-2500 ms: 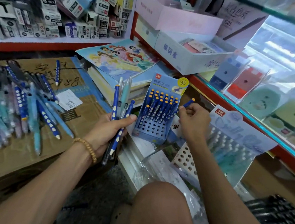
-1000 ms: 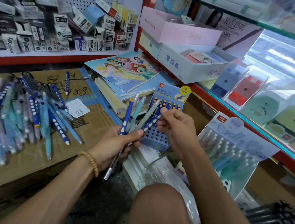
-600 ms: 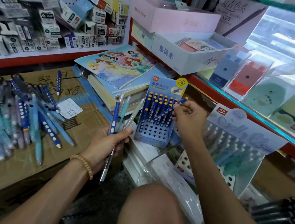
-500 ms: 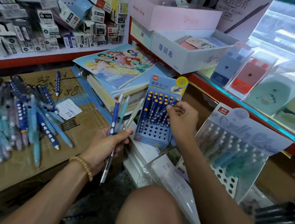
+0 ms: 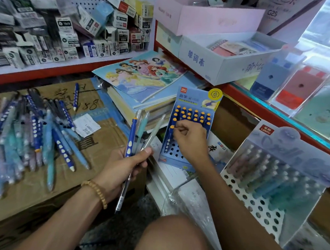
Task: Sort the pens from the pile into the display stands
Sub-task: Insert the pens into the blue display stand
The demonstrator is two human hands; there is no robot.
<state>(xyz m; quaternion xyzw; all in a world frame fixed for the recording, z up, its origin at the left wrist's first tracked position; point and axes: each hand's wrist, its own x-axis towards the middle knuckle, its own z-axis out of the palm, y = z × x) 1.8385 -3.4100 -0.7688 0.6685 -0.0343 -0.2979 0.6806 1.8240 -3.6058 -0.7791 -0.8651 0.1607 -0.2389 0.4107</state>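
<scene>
Right hand [image 5: 190, 140] pinches dark-blue dotted pen [image 5: 168, 140] standing in blue display stand [image 5: 196, 99]. Left hand [image 5: 125, 167] grips fan of pens [image 5: 140, 130]. Pen pile [image 5: 31, 134] on cardboard box [image 5: 102, 159], left.

We see the pen pile [image 5: 31, 134] on the cardboard box [image 5: 96, 178] at left — right of it the display stand [image 5: 191, 107], before the books [image 5: 144, 79]; the second stand [image 5: 275, 173] sits farther right.
</scene>
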